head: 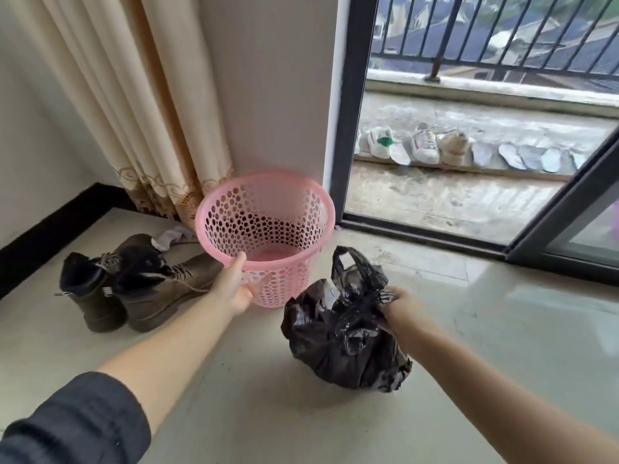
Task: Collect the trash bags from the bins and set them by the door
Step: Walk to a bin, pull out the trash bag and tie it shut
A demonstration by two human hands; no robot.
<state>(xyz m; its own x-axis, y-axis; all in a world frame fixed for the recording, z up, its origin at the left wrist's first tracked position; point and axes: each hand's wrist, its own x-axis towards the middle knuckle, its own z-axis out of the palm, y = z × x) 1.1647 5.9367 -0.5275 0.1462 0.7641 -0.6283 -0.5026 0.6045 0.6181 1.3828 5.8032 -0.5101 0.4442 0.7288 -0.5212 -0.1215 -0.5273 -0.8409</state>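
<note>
Now the pink bin (268,226) is the thing to place everything by: it stands tilted toward the camera, empty inside, with the curtain (147,105) behind it and a pair of brown boots (134,283) just to its left on the floor (502,329). The left hand (234,289) has its grip closed on the bin's near rim, thumb over the edge. Just right of the bin and nearer the camera, the black trash bag (345,343) rests on the floor, its top bunched in the closed grip of the right hand (398,309); one handle loop stands up free beside the fingers.

The sliding door (418,202) is open just right of the bin, so the bag is already near it. The likely trouble is the bag itself: it is thin and gathered, not visibly knotted, so lifting by a loose bunch could let it slip, tear or spill. Letting go of the tilted bin carelessly could tip it onto the boots.
</note>
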